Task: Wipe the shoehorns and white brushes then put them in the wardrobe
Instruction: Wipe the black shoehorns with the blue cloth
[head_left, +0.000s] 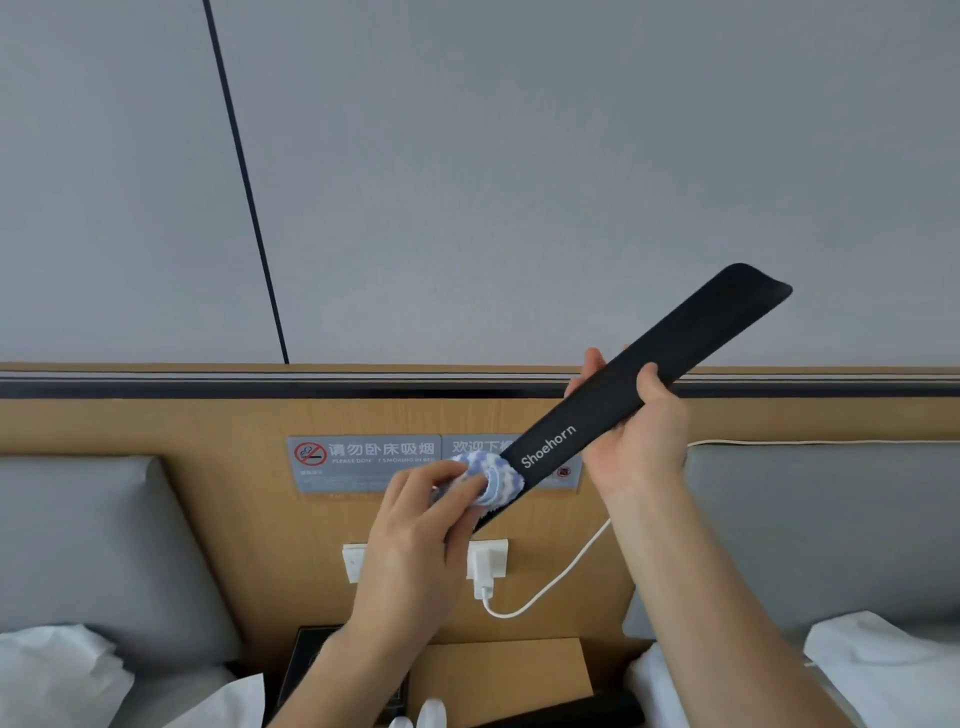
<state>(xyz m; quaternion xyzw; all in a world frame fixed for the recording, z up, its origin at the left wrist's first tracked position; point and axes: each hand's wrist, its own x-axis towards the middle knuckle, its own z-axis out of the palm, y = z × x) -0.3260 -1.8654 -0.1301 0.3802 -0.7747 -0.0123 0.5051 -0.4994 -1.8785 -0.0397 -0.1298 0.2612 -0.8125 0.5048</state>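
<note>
The right grip (641, 436) is grasping the black shoehorn (711, 327) at its middle, tilted in free air before the headboard (208, 415). The left grip (415, 540) is pinching a striped cloth (491, 480) against its lower end.

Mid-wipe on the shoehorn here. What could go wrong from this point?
1. The right hand grips the shoehorn only near its middle; pressure from the cloth that the left hand pinches at the lower end could twist it loose.
2. That lower end works just above the plugged-in charger and its white cable; a long downward stroke might snag them.
3. The cloth covers only the lower end, so the upper half may get skipped.
</note>
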